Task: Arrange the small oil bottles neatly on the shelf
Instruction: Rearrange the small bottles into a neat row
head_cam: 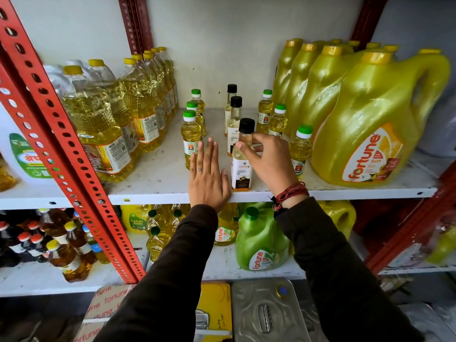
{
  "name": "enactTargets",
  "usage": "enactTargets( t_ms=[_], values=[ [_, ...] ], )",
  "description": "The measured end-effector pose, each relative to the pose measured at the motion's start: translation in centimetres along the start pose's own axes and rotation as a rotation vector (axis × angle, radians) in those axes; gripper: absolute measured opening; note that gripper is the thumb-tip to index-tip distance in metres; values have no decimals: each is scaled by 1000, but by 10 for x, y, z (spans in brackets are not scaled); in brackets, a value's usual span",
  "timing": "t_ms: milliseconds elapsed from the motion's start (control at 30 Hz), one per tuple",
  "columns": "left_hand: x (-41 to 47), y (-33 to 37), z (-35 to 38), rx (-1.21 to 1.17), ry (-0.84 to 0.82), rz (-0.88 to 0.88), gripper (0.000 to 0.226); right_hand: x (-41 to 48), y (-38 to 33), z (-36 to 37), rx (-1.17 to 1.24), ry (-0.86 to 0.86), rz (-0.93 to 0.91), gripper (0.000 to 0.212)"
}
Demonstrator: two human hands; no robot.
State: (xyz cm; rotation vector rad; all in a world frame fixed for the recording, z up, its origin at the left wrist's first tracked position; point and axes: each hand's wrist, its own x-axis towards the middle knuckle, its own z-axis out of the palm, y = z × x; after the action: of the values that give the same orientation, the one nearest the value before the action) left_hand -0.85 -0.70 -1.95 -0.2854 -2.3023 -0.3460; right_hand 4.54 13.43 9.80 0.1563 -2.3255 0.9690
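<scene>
Small oil bottles stand in three rows on the white shelf (158, 174). Three green-capped bottles (190, 137) form the left row. Three black-capped coconut oil bottles make the middle row, and my right hand (269, 159) pinches the neck of the front coconut oil bottle (241, 169), which stands upright near the shelf's front edge. Another three green-capped bottles (299, 149) line up on the right. My left hand (207, 178) lies flat on the shelf, fingers together, between the left row and the front coconut bottle, holding nothing.
Large clear oil bottles (103, 134) crowd the shelf's left side and big yellow jugs (370, 124) its right. A red perforated upright (61, 134) crosses the left foreground. The lower shelf holds a green jug (259, 243) and more bottles; a metal tin (269, 312) sits below.
</scene>
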Motion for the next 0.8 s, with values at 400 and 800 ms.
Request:
enactTargets(
  t_ms=[400, 800],
  values=[
    [1, -1, -4, -52, -6, -7, 70, -1, -4, -1, -23, -27, 89, 48],
    [3, -87, -42, -99, 50, -111, 68, 21, -89, 9, 125, 159, -133, 57]
  ],
)
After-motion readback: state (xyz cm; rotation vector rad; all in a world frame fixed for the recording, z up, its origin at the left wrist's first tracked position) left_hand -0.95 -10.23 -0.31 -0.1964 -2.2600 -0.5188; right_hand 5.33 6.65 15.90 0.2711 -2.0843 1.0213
